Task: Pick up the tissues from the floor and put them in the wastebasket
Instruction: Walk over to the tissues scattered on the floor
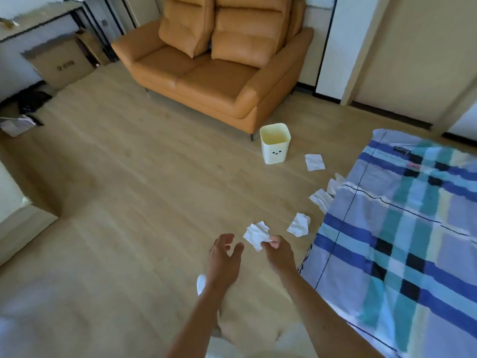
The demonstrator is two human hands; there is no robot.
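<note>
White crumpled tissue, lower centre, pinched in the right hand fingers; left hand fingers spread, empty. The cream wastebasket lies up-frame, nearer the right hand.

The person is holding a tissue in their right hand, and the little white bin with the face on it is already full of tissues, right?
Not quite. The head view shows the wastebasket looking empty inside, with no tissues in it. The rest is right: the right hand pinches a crumpled tissue, and the bin does have a little face on it.
</note>
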